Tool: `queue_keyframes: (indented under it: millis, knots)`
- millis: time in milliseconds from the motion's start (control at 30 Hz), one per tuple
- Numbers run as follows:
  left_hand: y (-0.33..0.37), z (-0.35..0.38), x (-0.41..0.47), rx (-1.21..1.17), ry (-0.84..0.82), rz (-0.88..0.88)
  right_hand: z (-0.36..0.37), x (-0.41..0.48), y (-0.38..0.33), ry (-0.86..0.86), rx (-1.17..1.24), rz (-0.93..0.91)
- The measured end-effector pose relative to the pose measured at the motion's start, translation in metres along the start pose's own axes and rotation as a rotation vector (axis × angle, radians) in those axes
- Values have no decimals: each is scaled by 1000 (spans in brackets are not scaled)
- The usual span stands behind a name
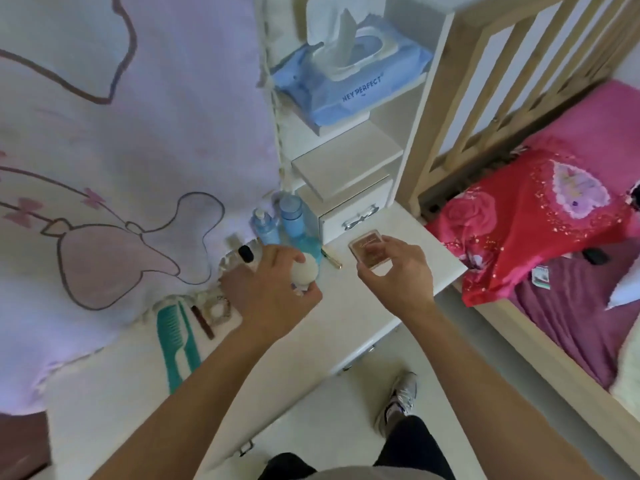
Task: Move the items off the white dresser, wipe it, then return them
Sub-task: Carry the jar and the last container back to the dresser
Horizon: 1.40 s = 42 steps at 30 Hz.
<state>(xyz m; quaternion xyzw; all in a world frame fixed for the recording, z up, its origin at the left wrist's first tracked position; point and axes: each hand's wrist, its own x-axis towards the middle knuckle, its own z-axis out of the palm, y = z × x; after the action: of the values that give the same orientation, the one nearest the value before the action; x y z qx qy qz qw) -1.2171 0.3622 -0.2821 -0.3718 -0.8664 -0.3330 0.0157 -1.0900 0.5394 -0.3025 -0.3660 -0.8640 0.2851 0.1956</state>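
Observation:
My left hand (273, 289) is closed around a small bottle with a round white cap (305, 270), just above the white dresser top (408, 258). My right hand (398, 271) pinches a square brown compact (369, 252) by its edges over the dresser's right part. Blue bottles (291, 216) stand at the back beside a small drawer unit (353, 213). A slim gold tube (332, 258) lies between my hands. A black-capped clear bottle (244, 254), a hair tie (216, 308), a brown clip (202, 322) and teal combs (178, 341) sit to the left.
A pale cloth with pink drawings (121, 168) hangs over the back left. An open blue pack of wet wipes (349, 77) rests on a shelf above. A wooden bed frame (485, 98) with red and pink bedding (540, 216) stands close on the right. My shoe (401, 400) is on the floor below.

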Motion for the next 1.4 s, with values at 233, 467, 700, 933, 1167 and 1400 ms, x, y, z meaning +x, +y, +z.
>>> queue_keyframes:
  millis: [233, 467, 700, 933, 1167, 1400]
  knots:
    - [18, 99, 9, 32, 5, -308, 23, 92, 75, -395, -75, -153]
    - [9, 151, 10, 52, -51, -441, 57, 123, 104, -550, -62, -191]
    - [-27, 179, 17, 165, -164, -362, 105, 137, 109, -580, -122, -235]
    - [-40, 181, 12, 398, -183, -199, 133, 133, 105, -509, -246, -315]
    - [-38, 185, 3, 421, -188, -224, 132, 111, 118, -548, -447, -475]
    - [-19, 174, -3, 479, -567, -351, 109, 128, 89, -760, -503, -375]
